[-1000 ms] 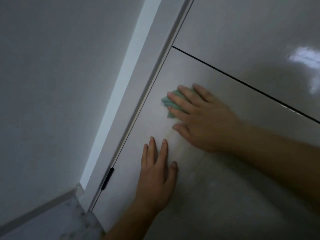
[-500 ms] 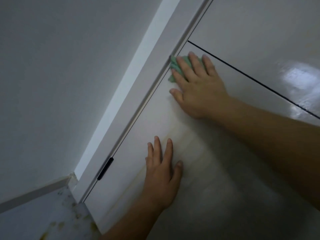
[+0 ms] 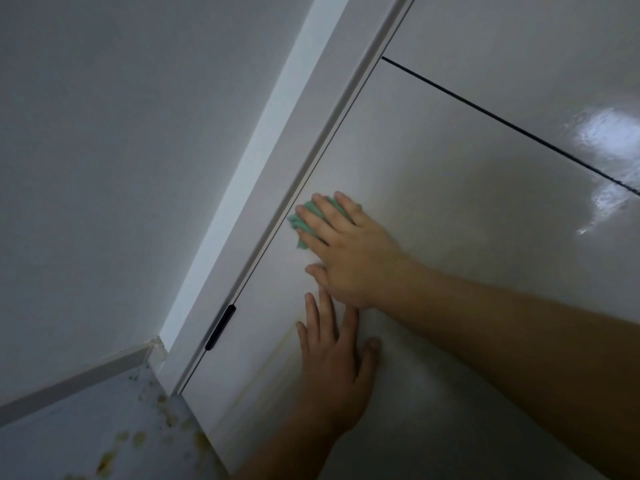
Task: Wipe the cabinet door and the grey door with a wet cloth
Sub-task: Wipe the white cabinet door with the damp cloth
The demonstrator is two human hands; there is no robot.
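The big pale grey cabinet door (image 3: 467, 188) is smooth and shiny. The small green cloth (image 3: 295, 220) looks soft and crumpled. The plain grey wall (image 3: 104, 133) is matt.

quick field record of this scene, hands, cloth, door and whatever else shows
right hand: flat, fingers straight, pressing the cloth to the door
cloth: green, bunched under the fingers, near the door's left edge
left hand: flat on the door below the right hand, holds nothing
door: pale, glossy, glare patch at right
seam: dark line above both hands
frame: pale strip left of the door
fitting: black, at the door's edge, lower left
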